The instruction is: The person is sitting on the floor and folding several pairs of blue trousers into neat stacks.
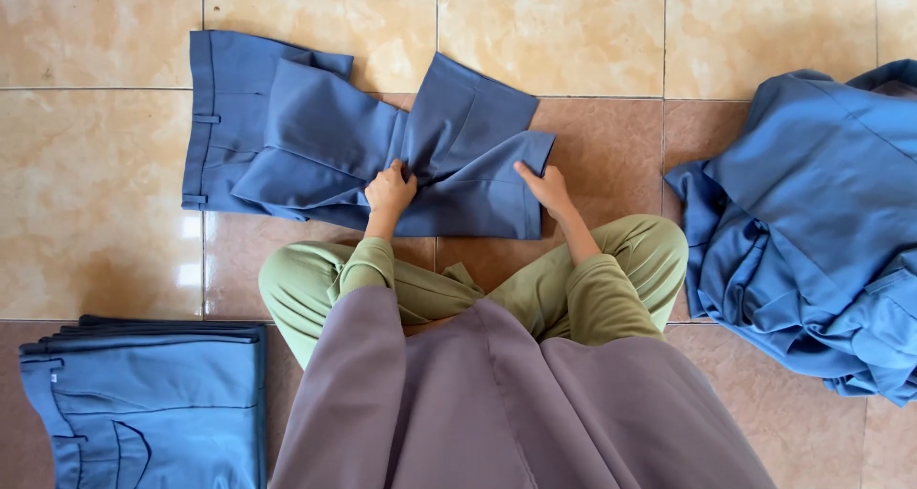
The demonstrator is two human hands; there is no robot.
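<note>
Near left: stack of folded blue trousers (153,403) on the tiled floor (86,202), finished. Centre: one pair of blue trousers (296,136) laid flat, legs partly doubled back, fold judged half done. Left hand (390,189) closed, gripping its cloth; right hand (544,185) pinching the leg hem. Right: heap of unfolded blue garments (812,222), still awaiting folding.

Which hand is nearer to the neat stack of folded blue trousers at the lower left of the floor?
The left hand. It presses the middle of the half-folded trousers, above and right of the folded stack. The right hand holds the hem further right, so it is farther away.
</note>
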